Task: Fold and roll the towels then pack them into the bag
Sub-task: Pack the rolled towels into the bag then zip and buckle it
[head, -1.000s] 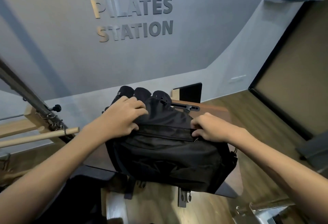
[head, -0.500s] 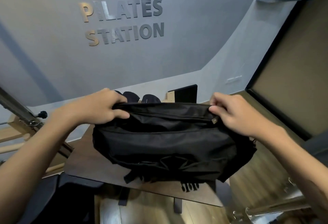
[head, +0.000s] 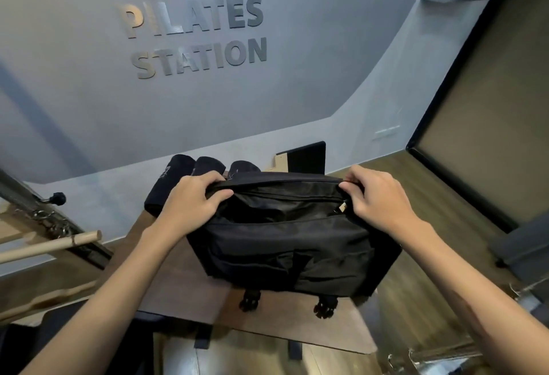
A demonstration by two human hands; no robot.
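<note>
A black fabric bag (head: 291,244) sits on a brown tabletop (head: 184,291), its zipped top edge held up. My left hand (head: 190,202) grips the bag's upper left corner. My right hand (head: 377,196) pinches the upper right corner by the zipper end. Behind the bag stand three rolled dark towels (head: 205,169), side by side, partly hidden by my left hand and the bag. Two black buckles (head: 325,307) hang from the bag's lower edge.
A wooden bar (head: 53,245) and a metal frame with springs (head: 44,214) stand at the left. A black panel (head: 306,156) rises behind the table. Wood floor and a dark-framed wall panel (head: 475,125) lie to the right. Metal fittings (head: 430,357) show at the lower right.
Both hands moved from the middle of the bag out to its top corners and lifted the edge. The bag has since shifted slightly right and settled; the towels show more.
</note>
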